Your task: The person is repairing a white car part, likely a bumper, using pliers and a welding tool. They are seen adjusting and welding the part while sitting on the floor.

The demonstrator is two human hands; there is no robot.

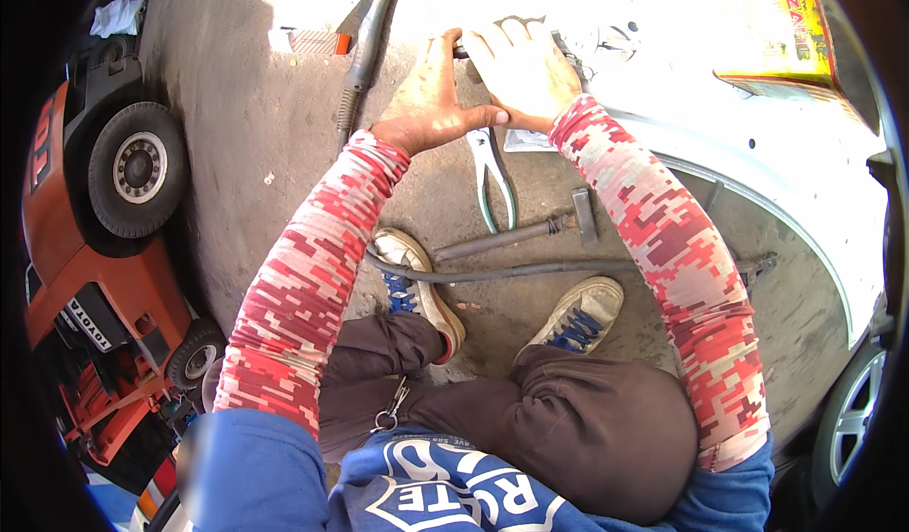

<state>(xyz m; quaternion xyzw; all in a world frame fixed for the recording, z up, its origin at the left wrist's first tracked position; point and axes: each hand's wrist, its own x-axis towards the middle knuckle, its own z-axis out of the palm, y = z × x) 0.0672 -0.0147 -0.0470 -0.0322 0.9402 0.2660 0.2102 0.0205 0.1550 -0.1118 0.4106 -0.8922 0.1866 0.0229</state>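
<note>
My left hand (424, 104) and my right hand (525, 73) meet ahead of me, thumb tips touching. The fingers of both bend over a small dark piece, which shows only at their edges; I cannot make out what it is. Strong glare washes out the right hand. Just below them on the floor lie pliers (485, 168) with pale green handles, partly over by a flat packet (530, 141). Nearer to my feet is a hammer (583, 218) with a dark handle.
A welding torch (365, 54) and its dark cable (511, 272) run across the floor, the cable passing over my left shoe. An orange-and-white box (317, 42) lies beside the torch. Rightward are a white curved panel (786, 168), a yellow-red can (791, 21) and a wheel (847, 418). An orange forklift (114, 239) stands left.
</note>
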